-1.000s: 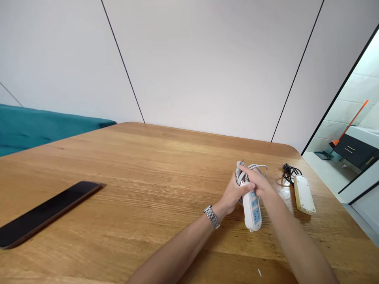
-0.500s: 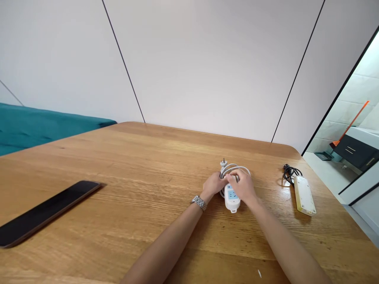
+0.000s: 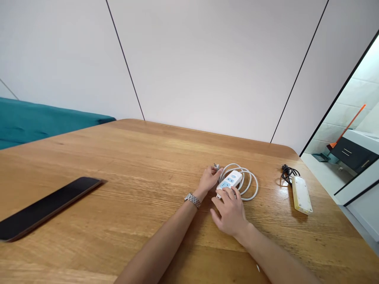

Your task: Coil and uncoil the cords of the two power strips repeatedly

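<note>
The right hand (image 3: 230,211), fingers spread, touches the near end of the white strip (image 3: 230,182) on the table (image 3: 166,165). Left of the strip, the left hand (image 3: 209,178), fingers bent, is at the plug (image 3: 216,166); whether it pinches, I cannot tell. The cord (image 3: 255,188) loops around the strip.

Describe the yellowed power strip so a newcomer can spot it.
On the wooden table, look near the right edge, beyond the right hand. The yellowed strip lies there, its cord black; the other strip has a white cord.
</note>
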`<state>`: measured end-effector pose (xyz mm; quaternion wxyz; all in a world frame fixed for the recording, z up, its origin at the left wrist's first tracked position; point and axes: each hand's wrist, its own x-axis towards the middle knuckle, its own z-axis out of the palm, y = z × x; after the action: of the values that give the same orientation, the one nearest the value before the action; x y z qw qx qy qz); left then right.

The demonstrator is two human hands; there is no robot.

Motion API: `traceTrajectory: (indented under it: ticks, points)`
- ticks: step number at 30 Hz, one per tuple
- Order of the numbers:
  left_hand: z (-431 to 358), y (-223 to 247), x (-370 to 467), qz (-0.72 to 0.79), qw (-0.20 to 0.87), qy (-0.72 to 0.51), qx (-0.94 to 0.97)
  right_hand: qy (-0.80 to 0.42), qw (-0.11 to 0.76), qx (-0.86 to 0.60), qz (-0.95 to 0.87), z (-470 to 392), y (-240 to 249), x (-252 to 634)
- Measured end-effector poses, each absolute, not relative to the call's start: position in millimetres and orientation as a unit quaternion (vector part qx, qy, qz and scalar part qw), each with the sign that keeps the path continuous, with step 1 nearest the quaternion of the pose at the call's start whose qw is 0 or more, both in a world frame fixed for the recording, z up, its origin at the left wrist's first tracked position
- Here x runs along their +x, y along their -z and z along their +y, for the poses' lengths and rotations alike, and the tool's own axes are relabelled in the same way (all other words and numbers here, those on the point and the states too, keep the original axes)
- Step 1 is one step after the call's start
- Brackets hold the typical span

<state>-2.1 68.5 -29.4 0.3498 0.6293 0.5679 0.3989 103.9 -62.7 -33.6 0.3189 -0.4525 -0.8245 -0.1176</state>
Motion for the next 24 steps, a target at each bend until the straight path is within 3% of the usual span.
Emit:
traceTrajectory:
  ticks: [7, 16, 24]
  points:
    - [32.0, 29.1, -35.4, 0.512, 0.387, -0.418, 0.643, 0.102, 0.292, -0.517, -0.799, -40.3, 34.3, 122.2]
    - [18.8, 29.7, -50.8, 0.579, 0.267, -0.380, 0.670, 0.105, 0.248, -0.515, -0.813, -30.6, 32.7, 113.9]
    - [19.9, 29.0, -53.6, 0.605, 0.244, -0.344, 0.675, 0.101, 0.235, -0.502, -0.826, -14.3, 32.7, 140.7]
